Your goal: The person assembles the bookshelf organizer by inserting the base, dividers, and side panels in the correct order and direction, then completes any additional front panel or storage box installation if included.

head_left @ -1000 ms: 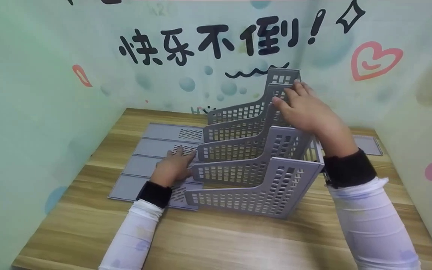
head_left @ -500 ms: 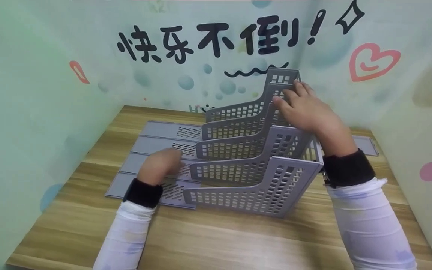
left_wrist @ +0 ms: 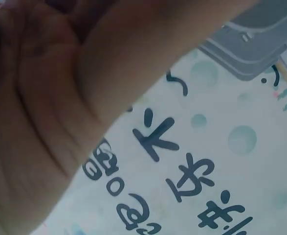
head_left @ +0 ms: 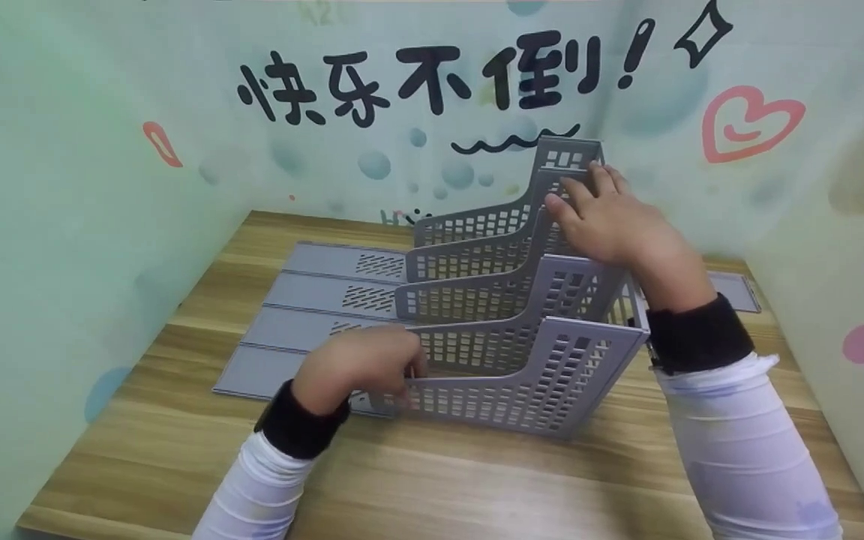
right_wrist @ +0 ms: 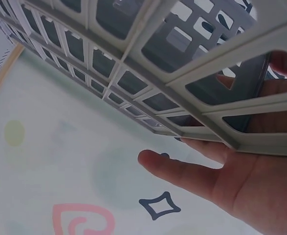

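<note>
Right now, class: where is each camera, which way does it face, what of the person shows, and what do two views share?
Head: on the head, looking forward and down at the gray rack and table; left hand, right hand and sleeves show.
Left wrist: on that wrist, facing the printed wall, rack edges upper right; part of the left hand shows.
Right wrist: on that wrist, facing the slotted rack and wall; the right hand shows at right.
Shared: head and right wrist both show the pink heart.
</note>
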`<action>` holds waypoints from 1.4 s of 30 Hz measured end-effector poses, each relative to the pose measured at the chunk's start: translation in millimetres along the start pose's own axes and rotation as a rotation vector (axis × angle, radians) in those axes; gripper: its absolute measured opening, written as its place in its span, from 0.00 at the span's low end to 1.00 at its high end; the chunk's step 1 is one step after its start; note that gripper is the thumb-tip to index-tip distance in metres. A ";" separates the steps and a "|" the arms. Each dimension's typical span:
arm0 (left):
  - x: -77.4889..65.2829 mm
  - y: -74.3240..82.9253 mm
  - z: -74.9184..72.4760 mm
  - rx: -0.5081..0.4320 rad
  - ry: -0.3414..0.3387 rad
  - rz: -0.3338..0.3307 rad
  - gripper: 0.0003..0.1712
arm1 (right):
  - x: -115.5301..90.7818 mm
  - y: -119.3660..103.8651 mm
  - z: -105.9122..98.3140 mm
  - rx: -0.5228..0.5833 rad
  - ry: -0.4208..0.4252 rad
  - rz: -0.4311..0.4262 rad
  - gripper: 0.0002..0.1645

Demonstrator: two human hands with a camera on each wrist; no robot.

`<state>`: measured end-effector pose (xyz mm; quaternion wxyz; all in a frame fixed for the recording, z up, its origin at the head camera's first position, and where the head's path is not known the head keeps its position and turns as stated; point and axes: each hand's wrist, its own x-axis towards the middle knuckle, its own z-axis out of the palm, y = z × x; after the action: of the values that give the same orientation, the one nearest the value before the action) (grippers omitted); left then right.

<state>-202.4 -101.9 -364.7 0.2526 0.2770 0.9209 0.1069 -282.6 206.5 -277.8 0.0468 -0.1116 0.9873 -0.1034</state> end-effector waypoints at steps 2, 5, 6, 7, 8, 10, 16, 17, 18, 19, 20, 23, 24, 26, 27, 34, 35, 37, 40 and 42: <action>1.5 1.2 1.3 0.037 0.014 -0.011 0.11 | -0.9 0.2 0.4 0.003 -0.001 0.002 0.50; 0.9 1.8 -0.5 0.067 0.016 0.007 0.13 | -1.7 1.1 -0.4 0.008 0.007 -0.001 0.49; 1.1 1.7 -1.2 0.070 0.010 0.016 0.13 | -1.7 1.5 -0.9 0.008 0.011 -0.003 0.49; 1.4 1.4 -1.8 0.070 0.008 0.021 0.13 | -1.7 1.9 -1.3 0.008 0.014 -0.003 0.49; 1.2 1.6 -2.4 0.066 0.006 0.023 0.13 | -1.7 2.2 -1.6 0.008 0.016 -0.003 0.49; 2.3 1.0 -2.0 0.057 0.007 0.023 0.13 | -1.6 2.4 -1.5 0.009 0.018 -0.004 0.49; 4.6 -1.5 2.6 0.027 0.015 0.026 0.09 | -3.8 0.5 2.1 0.018 0.011 -0.002 0.49; 5.1 -1.7 2.9 0.027 0.015 0.032 0.09 | -4.7 0.3 2.3 0.019 0.010 0.000 0.49; 5.6 -1.7 2.9 0.025 0.024 0.033 0.09 | -5.5 0.2 2.3 0.020 0.011 0.001 0.49; 6.2 -1.8 2.8 0.027 0.029 0.034 0.10 | -6.1 0.1 2.1 0.021 0.011 0.003 0.49; 6.6 -1.7 2.5 0.033 0.027 0.038 0.09 | -6.6 0.1 1.8 0.023 0.013 0.004 0.49; 7.8 -1.6 1.5 0.043 0.017 0.025 0.09 | -6.9 -0.2 1.0 0.027 0.016 0.005 0.50; 8.0 -1.8 1.4 0.041 0.015 0.020 0.09 | -6.6 -0.3 1.0 0.026 0.017 0.005 0.50; 8.4 -3.0 1.2 0.031 -0.006 0.023 0.06 | -6.3 -0.4 1.4 0.024 0.014 0.006 0.50; 8.5 -4.5 0.6 0.016 -0.020 0.032 0.04 | -6.2 -0.5 1.8 0.023 0.013 0.007 0.50; 14.4 -42.2 -13.0 -0.140 0.128 0.132 0.18 | -6.7 -0.6 2.7 0.033 0.023 0.008 0.49; 17.0 -48.2 -13.5 -0.128 0.186 0.117 0.20 | -6.6 -0.7 2.8 0.032 0.024 0.007 0.49; 23.6 -57.8 -11.4 -0.096 0.257 0.069 0.22 | -6.2 -1.3 3.3 0.032 0.025 0.006 0.49; 32.0 -65.2 -7.1 -0.037 0.222 -0.003 0.24 | -5.6 -1.5 3.9 0.032 0.024 0.003 0.48; 36.4 -67.2 -5.8 -0.037 0.181 -0.006 0.18 | -5.8 -0.8 3.1 0.031 0.025 0.004 0.48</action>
<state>-262.2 -137.0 -397.1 0.1738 0.2586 0.9387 0.1478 -276.4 206.5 -280.3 0.0365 -0.1076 0.9863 -0.1198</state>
